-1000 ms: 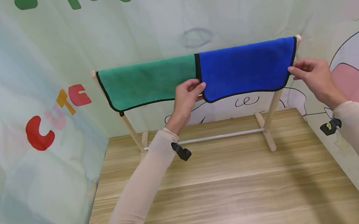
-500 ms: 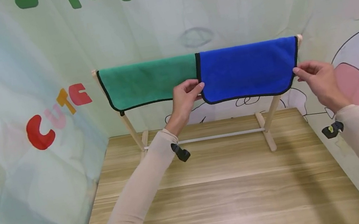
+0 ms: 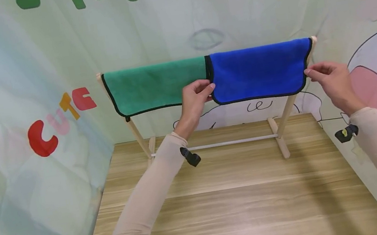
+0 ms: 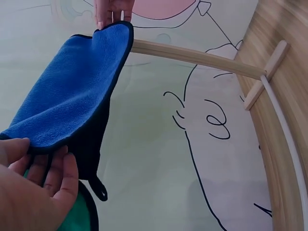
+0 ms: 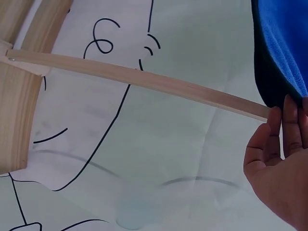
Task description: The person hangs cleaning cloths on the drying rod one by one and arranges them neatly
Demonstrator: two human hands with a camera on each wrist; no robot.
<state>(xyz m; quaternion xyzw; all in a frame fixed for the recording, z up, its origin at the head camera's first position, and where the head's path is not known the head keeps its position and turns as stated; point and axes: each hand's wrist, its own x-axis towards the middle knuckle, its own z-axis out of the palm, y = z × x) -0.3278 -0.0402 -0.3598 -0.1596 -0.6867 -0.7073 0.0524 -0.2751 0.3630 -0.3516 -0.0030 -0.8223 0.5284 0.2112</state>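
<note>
A blue towel (image 3: 259, 71) with black edging hangs over the right half of a wooden rack (image 3: 286, 116). My left hand (image 3: 194, 104) pinches its lower left edge between thumb and fingers. My right hand (image 3: 335, 84) pinches its lower right edge. To the left hangs a green towel (image 3: 154, 86), also black-edged, its right part partly behind my left hand. In the left wrist view, the blue towel bows outward, and a dark layer with a black loop (image 4: 99, 188) hangs behind it. The right wrist view shows my fingertips at the towel's edge, close to a wooden post (image 5: 168, 86).
The rack stands at the back of a wood-grain table (image 3: 247, 207), its feet joined by a white rod (image 3: 233, 142). Printed cloth walls (image 3: 145, 30) rise close behind and at both sides. A small black camera sits on each wrist.
The blue towel's lower edge sank slightly and has risen again. My right hand went a little right with it, then back left and up. My left hand and the green towel stay nearly in place.
</note>
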